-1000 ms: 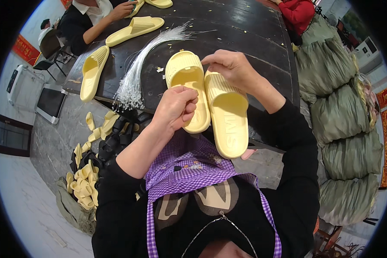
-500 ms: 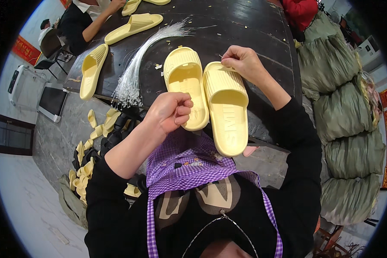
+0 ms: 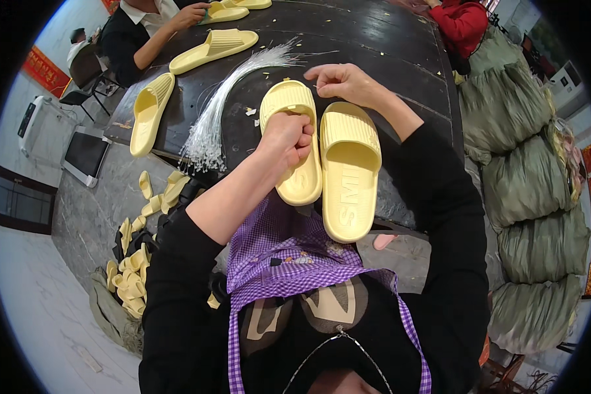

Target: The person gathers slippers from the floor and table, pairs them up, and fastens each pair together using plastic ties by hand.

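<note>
Two pale yellow slide slippers lie side by side at the table's near edge, soles down and toes pointing away from me. My left hand [image 3: 287, 139] is closed in a fist at the strap opening of the left slipper [image 3: 300, 187]. Whatever its fingers hold is hidden. Just beyond the straps, my right hand [image 3: 345, 84] hovers with the index finger stretched leftward and the thumb apart below it; I see nothing between them. The right slipper [image 3: 349, 190] lies beneath that wrist, untouched by the fingers.
A bundle of thin clear plastic strands [image 3: 226, 98] lies left on the dark table [image 3: 374, 39]. Beside it are more slippers [image 3: 152, 113]. A pile of slippers [image 3: 134, 276] covers floor at left. Stacked green sacks [image 3: 525, 190] stand right. Co-workers sit across the table.
My left hand has moved forward and right, into the left slipper's strap opening. My right hand has left the right slipper's strap, shifting left with its fingers parting.
</note>
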Available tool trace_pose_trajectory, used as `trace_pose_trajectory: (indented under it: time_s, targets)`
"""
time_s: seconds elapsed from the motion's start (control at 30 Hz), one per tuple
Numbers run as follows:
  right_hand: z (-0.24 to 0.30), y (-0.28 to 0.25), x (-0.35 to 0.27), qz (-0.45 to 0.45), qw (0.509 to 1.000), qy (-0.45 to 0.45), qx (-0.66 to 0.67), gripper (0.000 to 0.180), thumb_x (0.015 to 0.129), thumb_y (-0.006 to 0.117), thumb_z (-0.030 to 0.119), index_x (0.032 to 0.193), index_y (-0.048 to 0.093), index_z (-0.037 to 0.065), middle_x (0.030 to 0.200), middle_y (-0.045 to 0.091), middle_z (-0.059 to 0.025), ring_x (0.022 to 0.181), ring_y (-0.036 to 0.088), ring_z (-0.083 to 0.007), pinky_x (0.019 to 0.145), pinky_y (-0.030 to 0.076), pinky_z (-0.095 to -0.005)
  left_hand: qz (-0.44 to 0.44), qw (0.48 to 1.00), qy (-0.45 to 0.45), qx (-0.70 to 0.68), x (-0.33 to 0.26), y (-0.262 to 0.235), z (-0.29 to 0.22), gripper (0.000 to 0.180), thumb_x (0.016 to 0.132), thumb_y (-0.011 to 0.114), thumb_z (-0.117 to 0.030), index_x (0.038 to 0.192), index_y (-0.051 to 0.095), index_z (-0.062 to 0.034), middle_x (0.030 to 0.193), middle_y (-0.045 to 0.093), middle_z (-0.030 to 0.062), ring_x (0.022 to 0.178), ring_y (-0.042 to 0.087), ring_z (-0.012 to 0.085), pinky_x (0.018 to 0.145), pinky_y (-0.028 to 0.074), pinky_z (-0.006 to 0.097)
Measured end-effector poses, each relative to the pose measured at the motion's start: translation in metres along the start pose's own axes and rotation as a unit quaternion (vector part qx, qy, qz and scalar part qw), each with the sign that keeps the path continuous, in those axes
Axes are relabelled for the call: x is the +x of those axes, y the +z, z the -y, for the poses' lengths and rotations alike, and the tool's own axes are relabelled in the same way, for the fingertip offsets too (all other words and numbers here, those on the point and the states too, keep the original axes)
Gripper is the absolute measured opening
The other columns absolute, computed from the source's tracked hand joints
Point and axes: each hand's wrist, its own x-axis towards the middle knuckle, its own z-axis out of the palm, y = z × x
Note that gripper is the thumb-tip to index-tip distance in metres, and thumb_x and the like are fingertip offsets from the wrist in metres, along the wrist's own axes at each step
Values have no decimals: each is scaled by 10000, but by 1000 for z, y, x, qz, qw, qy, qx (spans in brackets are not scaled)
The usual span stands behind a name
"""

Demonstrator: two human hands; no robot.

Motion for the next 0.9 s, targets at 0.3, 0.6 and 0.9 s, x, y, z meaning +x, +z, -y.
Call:
trace_pose_trajectory:
  time_s: [0.3,0.6,0.9]
  targets:
    - [-9,-12,43,261,961,87,1,62,768,585,58,716,555,42,772,582,-8,745,507,-69,713,440,-230,-18,999,-29,29,12,-5,-9,104,830,407,-29,743,447,-69,613,424,13,415,308,74,350,237,227]
    - [-3,-13,18,190,962,175,90,54,759,591,64,711,577,45,659,547,16,613,490,-67,553,420,-207,-47,986,-55,151,11,-9,-26,175,811,408,-33,653,416,-109,507,350,-37,345,239,43,306,159,211]
    - [-10,-15,17,192,963,152,110,72,788,583,86,734,549,53,724,549,5,603,475,-67,553,427,-206,-20,976,-74,203,16,-7,-33,184,810,409,-24,646,411,-108,505,354,-38,338,227,36,299,146,205]
